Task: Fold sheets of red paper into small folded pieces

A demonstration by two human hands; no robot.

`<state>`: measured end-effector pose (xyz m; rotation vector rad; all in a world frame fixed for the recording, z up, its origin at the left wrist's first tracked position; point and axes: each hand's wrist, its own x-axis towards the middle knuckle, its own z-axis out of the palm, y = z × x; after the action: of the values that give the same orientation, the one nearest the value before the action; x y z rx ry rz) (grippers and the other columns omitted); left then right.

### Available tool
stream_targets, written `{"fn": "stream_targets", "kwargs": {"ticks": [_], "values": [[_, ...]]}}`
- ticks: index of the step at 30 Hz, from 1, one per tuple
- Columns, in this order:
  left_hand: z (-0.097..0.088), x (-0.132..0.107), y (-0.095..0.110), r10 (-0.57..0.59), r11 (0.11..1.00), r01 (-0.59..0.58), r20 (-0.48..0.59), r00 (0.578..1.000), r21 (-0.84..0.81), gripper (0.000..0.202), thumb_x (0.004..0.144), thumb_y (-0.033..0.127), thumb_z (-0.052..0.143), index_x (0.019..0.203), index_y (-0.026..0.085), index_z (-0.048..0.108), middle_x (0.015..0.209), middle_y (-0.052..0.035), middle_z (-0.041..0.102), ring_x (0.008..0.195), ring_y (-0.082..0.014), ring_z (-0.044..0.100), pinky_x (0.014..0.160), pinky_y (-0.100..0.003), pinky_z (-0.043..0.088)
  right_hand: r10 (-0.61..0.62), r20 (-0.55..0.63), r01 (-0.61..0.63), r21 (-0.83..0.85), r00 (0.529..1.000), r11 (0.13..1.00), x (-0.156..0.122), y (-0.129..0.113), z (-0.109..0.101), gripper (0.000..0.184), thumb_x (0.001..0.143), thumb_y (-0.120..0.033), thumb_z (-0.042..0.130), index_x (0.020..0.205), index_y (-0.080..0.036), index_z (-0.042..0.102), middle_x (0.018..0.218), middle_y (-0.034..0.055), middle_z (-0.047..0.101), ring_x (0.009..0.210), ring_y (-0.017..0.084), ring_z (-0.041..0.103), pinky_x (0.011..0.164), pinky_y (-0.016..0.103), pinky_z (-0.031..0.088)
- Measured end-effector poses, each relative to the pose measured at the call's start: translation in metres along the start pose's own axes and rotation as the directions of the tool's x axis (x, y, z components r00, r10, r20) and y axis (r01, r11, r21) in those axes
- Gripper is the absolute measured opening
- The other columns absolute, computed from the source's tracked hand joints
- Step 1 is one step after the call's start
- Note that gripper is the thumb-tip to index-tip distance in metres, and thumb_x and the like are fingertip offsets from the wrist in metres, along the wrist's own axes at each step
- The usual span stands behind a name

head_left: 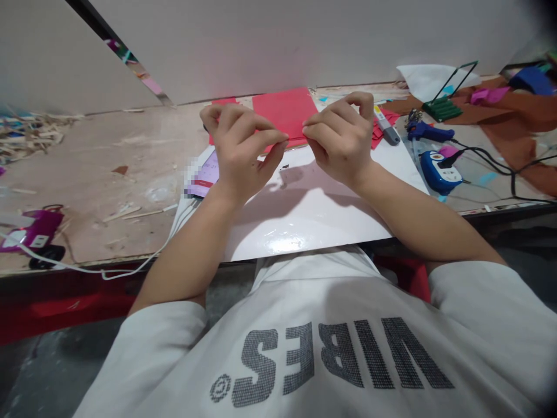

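Observation:
Above the white board (300, 217), my left hand (241, 142) and my right hand (343, 139) face each other a short way apart. Thumb and fingers of each hand are pinched on a thin red paper strip (296, 141), which spans the gap between the fingertips. Its ends are hidden by the fingers. Just behind it lies a larger red sheet (285, 107), and more red pieces stick out beside both hands. A phone (208, 173) with a lit screen is partly covered by my left hand. To the right of my right hand rests a grey utility knife (386, 126).
At right are a blue glue gun (430, 132), a blue-and-white power socket (440, 171) with black cables, and a green wire stand (442, 108). Wood slivers (32, 136) and a magenta device (39, 232) with a white cable lie at left. A pale wall (282, 46) rises behind.

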<state>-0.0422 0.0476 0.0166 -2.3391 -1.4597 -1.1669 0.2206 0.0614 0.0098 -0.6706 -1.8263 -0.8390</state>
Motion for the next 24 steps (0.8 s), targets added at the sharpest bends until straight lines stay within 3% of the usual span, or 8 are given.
{"fn": "stream_targets", "kwargs": {"ticks": [3,6,10,13,16,21,24], "values": [[0.0,0.002,-0.002,-0.011,0.999,0.011,0.016,1.0,-0.038,0.032,0.127,0.054,0.079,0.103,0.032,0.076,0.115,-0.006,0.087,0.136,-0.037,0.07,0.142,-0.077,0.028,0.055,0.151,-0.059,0.02,0.987,0.998,-0.001,0.0,-0.001,0.041,0.13,-0.015,0.054,0.107,-0.033,0.083,0.116,-0.0046,0.101,0.105,0.026,0.085,0.119,0.058,0.052],[0.004,0.0,-0.006,0.014,0.999,-0.014,0.006,1.0,-0.052,0.03,0.126,0.056,0.079,0.105,0.034,0.076,0.115,-0.0061,0.086,0.138,-0.038,0.069,0.14,-0.077,0.031,0.107,0.382,-0.137,0.052,0.918,0.989,-0.002,0.002,0.001,0.051,0.135,-0.025,0.042,0.115,-0.034,0.088,0.13,0.0001,0.102,0.12,0.028,0.087,0.128,0.064,0.049],[0.014,-0.004,-0.013,0.077,0.996,-0.079,-0.058,0.995,-0.034,0.029,0.127,0.054,0.078,0.107,0.033,0.074,0.112,-0.005,0.085,0.139,-0.036,0.065,0.141,-0.077,0.029,0.112,0.285,-0.143,0.093,0.952,0.985,-0.005,0.003,0.006,0.051,0.135,-0.031,0.041,0.114,-0.035,0.088,0.123,0.0019,0.1,0.116,0.03,0.087,0.127,0.066,0.052],[0.017,-0.007,-0.016,0.154,0.988,-0.152,-0.136,0.979,0.02,0.033,0.13,0.056,0.071,0.106,0.034,0.077,0.111,-0.0049,0.087,0.133,-0.0357,0.067,0.14,-0.079,0.031,0.036,0.2,-0.073,0.181,0.979,0.981,-0.008,0.005,0.01,0.051,0.138,-0.054,0.044,0.128,-0.036,0.09,0.124,0.0027,0.097,0.117,0.032,0.088,0.128,0.07,0.056],[0.014,-0.008,-0.015,0.234,0.972,-0.23,-0.176,0.956,0.041,0.037,0.13,0.058,0.064,0.105,0.038,0.083,0.111,-0.0065,0.09,0.125,-0.0381,0.071,0.136,-0.081,0.033,-0.018,0.224,-0.054,0.311,0.974,0.949,-0.009,0.006,0.012,0.064,0.138,-0.069,0.036,0.137,-0.037,0.092,0.121,0.0025,0.092,0.121,0.032,0.091,0.127,0.073,0.061],[0.005,-0.007,-0.011,0.112,0.984,-0.119,-0.061,0.992,-0.133,0.033,0.126,0.06,0.072,0.103,0.038,0.081,0.11,-0.0056,0.089,0.131,-0.0406,0.075,0.143,-0.085,0.03,0.049,0.228,-0.116,0.289,0.972,0.95,-0.008,0.002,0.011,0.052,0.139,-0.053,0.043,0.126,-0.038,0.092,0.115,0.0021,0.092,0.12,0.03,0.089,0.128,0.07,0.062],[0.003,-0.008,-0.009,0.113,0.983,-0.122,-0.071,0.991,-0.137,0.031,0.126,0.059,0.073,0.104,0.039,0.081,0.108,-0.0049,0.09,0.125,-0.0396,0.078,0.141,-0.085,0.037,0.045,0.229,-0.099,0.233,0.972,0.967,-0.007,-0.001,0.009,0.051,0.138,-0.049,0.043,0.123,-0.038,0.091,0.116,0.0022,0.093,0.12,0.03,0.087,0.131,0.067,0.06]]}}
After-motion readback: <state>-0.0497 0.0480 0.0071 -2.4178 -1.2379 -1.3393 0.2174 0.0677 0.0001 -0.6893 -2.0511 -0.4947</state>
